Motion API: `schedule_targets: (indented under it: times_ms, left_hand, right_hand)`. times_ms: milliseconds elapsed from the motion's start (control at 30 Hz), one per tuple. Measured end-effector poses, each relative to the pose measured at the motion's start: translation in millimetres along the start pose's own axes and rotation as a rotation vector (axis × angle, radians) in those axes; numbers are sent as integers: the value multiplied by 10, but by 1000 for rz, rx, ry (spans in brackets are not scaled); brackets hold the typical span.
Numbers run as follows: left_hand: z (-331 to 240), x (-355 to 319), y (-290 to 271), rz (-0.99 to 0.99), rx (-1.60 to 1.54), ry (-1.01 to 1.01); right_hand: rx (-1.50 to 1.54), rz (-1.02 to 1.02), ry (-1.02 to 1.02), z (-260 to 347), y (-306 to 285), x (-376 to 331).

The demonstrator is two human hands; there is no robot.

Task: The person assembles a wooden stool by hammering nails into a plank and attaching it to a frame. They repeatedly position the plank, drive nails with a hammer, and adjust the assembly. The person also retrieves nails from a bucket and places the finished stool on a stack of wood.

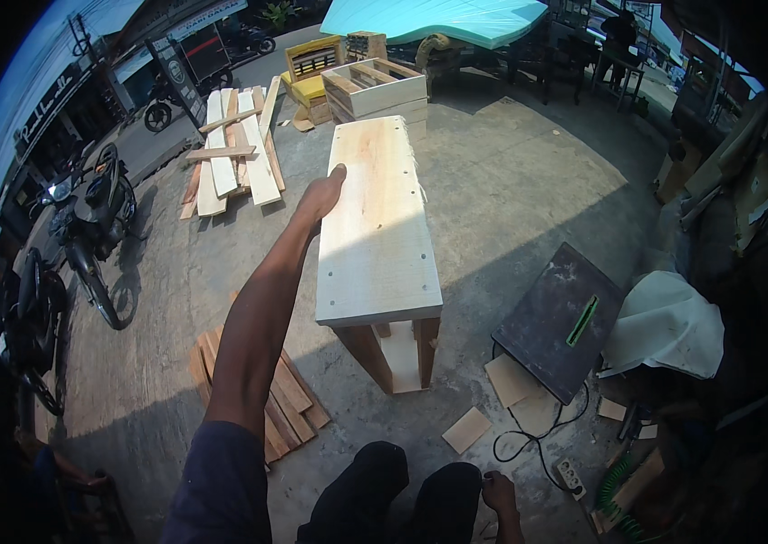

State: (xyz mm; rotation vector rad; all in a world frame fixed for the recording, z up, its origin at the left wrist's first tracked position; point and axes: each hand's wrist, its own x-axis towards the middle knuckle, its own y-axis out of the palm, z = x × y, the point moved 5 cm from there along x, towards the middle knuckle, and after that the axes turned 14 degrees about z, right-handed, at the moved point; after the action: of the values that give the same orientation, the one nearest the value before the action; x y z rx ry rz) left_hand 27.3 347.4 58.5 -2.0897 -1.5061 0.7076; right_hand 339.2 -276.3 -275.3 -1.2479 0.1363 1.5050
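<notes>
In front of me stands a long, box-like frame of pale wood (373, 245), its top board dotted with several nail or screw heads. Its near end shows an open hollow between two darker side boards. My left hand (322, 195) is closed on the left edge of the top board. The thumb lies on top and the other fingers are hidden down the side. Beside my right knee hangs my right hand (498, 494), its fingers curled in with nothing seen in them.
Right of the frame lies a dark square board (551, 317) with a green-edged slot, near a power strip (571, 478) and a white sack (669, 326). Planks lie stacked at the left (298, 399) and far left (230, 168). Behind the frame stands a wooden crate (379, 91). Motorcycles (94, 222) are parked left.
</notes>
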Motion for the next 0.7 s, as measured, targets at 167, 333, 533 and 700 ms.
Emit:
schedule_targets:
  times_ms: [167, 333, 533, 700]
  left_hand:
    - [-214, -198, 217, 53, -220, -63]
    - [12, -152, 195, 104, -311, -112]
    - [223, -185, 186, 59, -408, -102]
    - [-66, -242, 254, 138, -533, -108]
  right_hand:
    - [26, 78, -157, 1380, -708, -533]
    - [141, 201, -268, 2542, -1409, -1188]
    - [424, 202, -146, 3153, -1800, -942]
    - [529, -189, -267, 4333, -2452, -126]
